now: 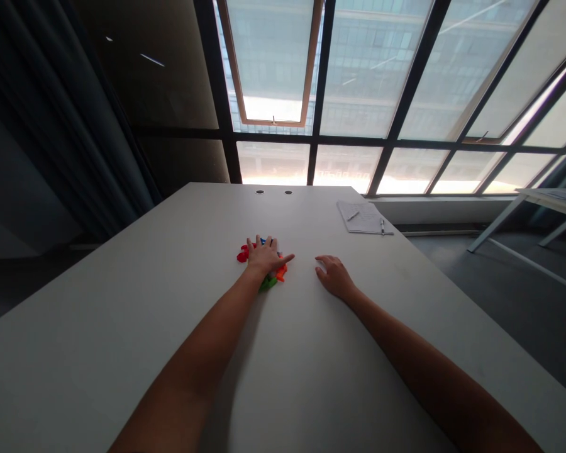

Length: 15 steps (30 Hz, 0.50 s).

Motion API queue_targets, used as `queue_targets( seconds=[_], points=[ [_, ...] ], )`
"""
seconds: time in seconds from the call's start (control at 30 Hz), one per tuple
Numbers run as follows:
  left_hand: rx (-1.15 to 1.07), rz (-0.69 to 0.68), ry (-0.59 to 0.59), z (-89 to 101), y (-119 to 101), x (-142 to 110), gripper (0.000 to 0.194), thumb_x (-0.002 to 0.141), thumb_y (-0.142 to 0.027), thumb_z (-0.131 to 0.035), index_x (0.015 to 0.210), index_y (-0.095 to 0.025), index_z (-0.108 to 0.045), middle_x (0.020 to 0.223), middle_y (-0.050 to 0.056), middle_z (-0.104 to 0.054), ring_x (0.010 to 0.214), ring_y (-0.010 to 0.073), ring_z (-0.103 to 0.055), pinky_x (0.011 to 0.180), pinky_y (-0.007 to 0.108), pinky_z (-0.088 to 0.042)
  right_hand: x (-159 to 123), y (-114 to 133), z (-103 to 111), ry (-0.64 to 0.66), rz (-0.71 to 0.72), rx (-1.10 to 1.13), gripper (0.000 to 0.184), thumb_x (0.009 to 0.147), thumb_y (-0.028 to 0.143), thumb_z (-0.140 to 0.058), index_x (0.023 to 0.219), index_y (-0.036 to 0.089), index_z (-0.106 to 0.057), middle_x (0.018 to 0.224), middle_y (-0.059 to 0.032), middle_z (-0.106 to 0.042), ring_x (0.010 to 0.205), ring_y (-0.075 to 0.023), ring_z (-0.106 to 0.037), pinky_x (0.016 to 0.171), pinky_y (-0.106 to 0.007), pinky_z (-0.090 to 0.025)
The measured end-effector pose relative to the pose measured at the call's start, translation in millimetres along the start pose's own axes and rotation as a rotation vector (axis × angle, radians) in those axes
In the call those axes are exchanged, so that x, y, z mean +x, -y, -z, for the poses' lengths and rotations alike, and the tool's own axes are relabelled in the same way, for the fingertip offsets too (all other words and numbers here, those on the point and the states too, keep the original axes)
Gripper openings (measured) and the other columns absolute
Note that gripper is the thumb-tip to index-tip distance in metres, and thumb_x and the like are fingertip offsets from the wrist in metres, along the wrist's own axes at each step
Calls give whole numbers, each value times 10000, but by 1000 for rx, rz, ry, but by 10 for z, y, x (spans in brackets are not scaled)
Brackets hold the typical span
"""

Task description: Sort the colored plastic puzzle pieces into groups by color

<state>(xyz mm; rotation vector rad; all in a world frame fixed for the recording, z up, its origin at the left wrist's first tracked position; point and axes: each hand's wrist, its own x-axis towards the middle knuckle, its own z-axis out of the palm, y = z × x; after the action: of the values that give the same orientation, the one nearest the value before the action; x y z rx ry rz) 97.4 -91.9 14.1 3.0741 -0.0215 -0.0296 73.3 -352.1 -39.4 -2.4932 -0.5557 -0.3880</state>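
My left hand [264, 257] lies spread out flat over a small cluster of colourful pieces on the white table [283, 352]. A red piece [243, 254] sticks out on the left of the hand, an orange piece [282, 272] on the right, and a green piece [268, 283] below the palm. A bit of blue shows between the fingertips. The hand hides most of the cluster, so the kind of pieces cannot be made out. To the right, apart from them, my right hand [334, 277] rests on the table with loosely bent fingers and nothing in it.
Papers [365, 217] with a pen [382, 226] on them lie near the table's right edge. Two round holes [260, 192] are at the far edge. Large windows [353, 82] stand behind, a dark curtain [51, 94] on the left, another table [554, 198] on the right.
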Motion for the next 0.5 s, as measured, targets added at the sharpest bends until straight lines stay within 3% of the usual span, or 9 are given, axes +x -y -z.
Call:
queue_targets(
  seconds=[0.13, 0.37, 0.5],
  points=[
    [-44, 19, 27, -49, 160, -42, 956, 906, -848, -421, 1692, -310, -338, 1791, 95, -222, 1622, 487, -150, 1228, 788, -125, -13, -4, 2, 17, 24, -33, 349, 974, 191, -622, 1309, 146, -708, 1334, -152, -720, 1286, -269, -615, 1164, -407, -437],
    [-42, -133, -100, -84, 483, -245, 650, 999, -582, -497, 1592, -316, -496, 1702, 73, -439, 1561, 323, -392, 1283, 555, -255, -39, 14, 5, 41, 74, -73, 336, 970, 191, -623, 1287, 135, -719, 1348, -167, -704, 1304, -272, -599, 1176, -404, -424],
    [-40, -178, -153, 11, 665, -340, 529, 967, -516, -564, 1452, -320, -642, 1561, 69, -611, 1404, 318, -573, 1199, 490, -392, -34, 8, 3, 47, 77, -82, 334, 975, 207, -616, 1289, 157, -718, 1350, -158, -700, 1311, -267, -593, 1182, -407, -415]
  ],
)
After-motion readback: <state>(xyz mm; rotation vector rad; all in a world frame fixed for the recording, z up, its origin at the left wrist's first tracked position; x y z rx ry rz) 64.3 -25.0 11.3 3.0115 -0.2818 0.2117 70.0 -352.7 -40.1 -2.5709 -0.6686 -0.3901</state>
